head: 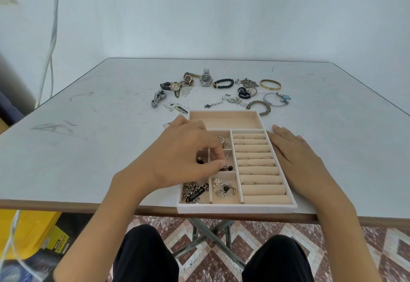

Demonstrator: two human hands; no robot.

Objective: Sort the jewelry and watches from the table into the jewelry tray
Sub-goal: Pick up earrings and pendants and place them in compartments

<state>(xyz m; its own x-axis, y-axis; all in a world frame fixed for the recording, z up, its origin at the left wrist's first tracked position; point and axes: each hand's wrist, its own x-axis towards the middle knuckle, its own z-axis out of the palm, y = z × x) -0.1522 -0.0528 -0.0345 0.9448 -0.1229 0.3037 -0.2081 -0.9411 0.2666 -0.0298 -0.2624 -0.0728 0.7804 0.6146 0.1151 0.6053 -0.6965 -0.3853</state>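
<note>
A white jewelry tray [237, 209] with beige lining sits at the table's near edge. Its right side holds ring rolls [257, 170] with several rings; small left compartments hold chains and earrings. My left hand [184, 159] hovers over the middle small compartments, thumb and fingers pinched on a small earring [226, 166]. My right hand [295, 155] lies flat on the table against the tray's right wall, holding nothing. Beyond the tray lie watches [206, 78], a black bead bracelet [224, 83], a gold bangle [270, 84] and other bracelets [258, 107].
The tray's long back compartment [224, 119] has nothing in it. A steel watch band [158, 99] and small carded items [177, 108] lie left of the tray. Yellow containers [33, 233] stand on the floor at the lower left; the table's folding legs [210, 235] cross beneath.
</note>
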